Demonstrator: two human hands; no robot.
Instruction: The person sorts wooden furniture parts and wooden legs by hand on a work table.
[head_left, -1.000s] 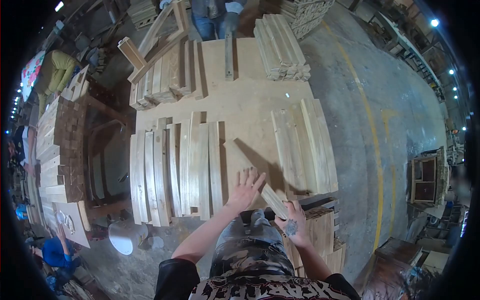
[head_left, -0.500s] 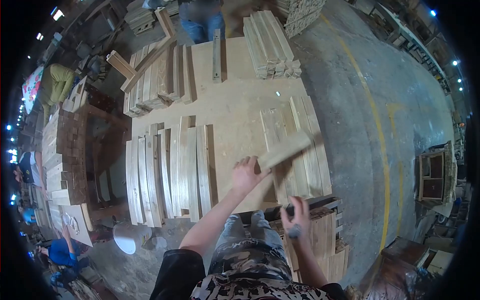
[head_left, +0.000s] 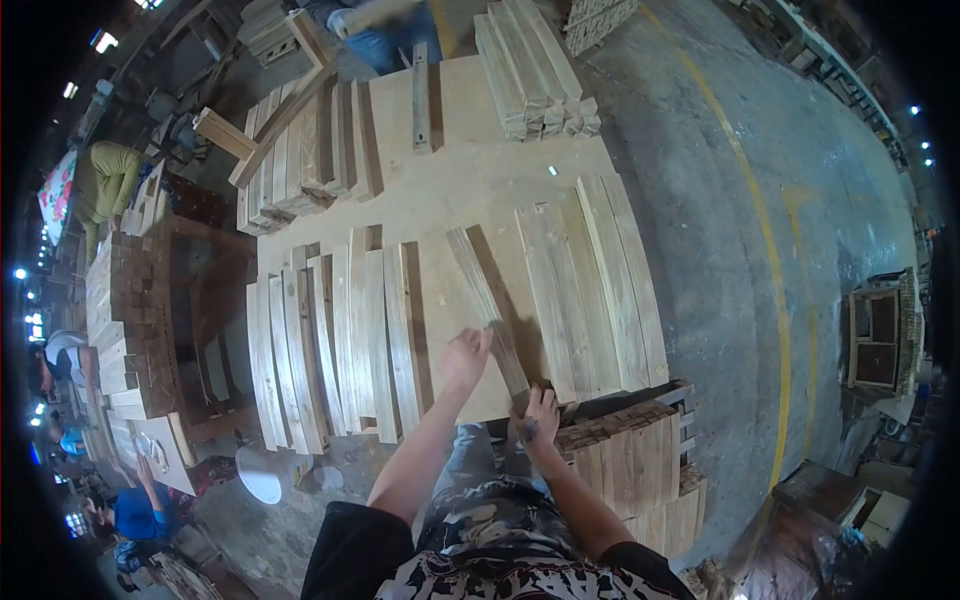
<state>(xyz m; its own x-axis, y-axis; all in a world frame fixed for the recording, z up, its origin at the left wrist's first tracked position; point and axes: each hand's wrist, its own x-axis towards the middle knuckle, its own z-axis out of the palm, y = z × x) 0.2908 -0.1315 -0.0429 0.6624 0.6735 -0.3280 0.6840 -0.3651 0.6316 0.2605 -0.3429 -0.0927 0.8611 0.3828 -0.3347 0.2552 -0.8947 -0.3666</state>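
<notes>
A wooden board lies at a slant on the tabletop, between two groups of boards. My left hand is at its left edge, fingers curled in against it and a little blurred. At the near end, my right hand is closed round the board, close to the table's front edge. Right of it, a row of boards lies side by side. To the left is another row of pale boards, with slightly uneven ends.
Stacked boards and a pile with an angled wooden frame stand at the far side. A single dark-edged piece lies between them. A co-worker is beyond the table. Below right is a timber stack; a white bucket stands left.
The board has swung from pointing right to pointing away from me and come down on the table. My right hand has moved left onto its near end. The co-worker now holds a blurred piece.
</notes>
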